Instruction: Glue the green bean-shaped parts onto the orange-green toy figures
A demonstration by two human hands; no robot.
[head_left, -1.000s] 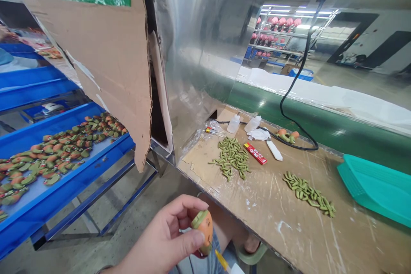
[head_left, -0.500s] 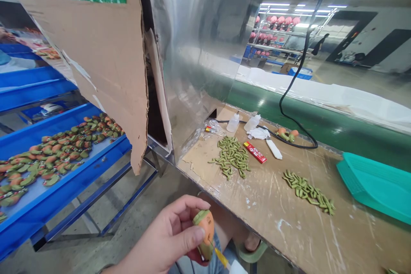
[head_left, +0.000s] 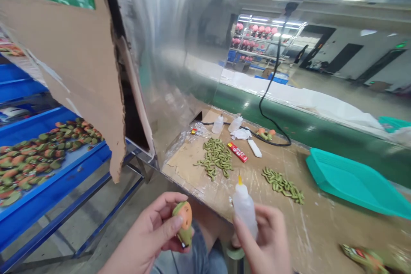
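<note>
Between the thumb and fingers of my left hand [head_left: 157, 231] is a small green and orange figure [head_left: 184, 218], its orange side with small dark holes facing up. My right hand [head_left: 269, 235] grips a translucent squeeze bottle [head_left: 244, 207] with a yellow-based needle tip pointing upward, apart from the figure. Beyond my hands on the cardboard-covered table [head_left: 199, 184] lie a pile of small green curved pieces [head_left: 216, 158] and a smaller pile of green pieces [head_left: 282, 185]. A blurred green and orange figure [head_left: 366, 259] lies at the lower right.
A turquoise tray [head_left: 356, 180] stands at the right. Two more bottles [head_left: 218, 124], a red packet [head_left: 238, 152], a white tube [head_left: 254, 147] and a black cable [head_left: 272, 77] are at the back. Left, a blue tray [head_left: 93, 160] holds many figures beside hanging cardboard [head_left: 73, 51].
My right hand has come into view with the bottle, whose needle has moved away from the figure and now points up. The view has turned to the right.
</note>
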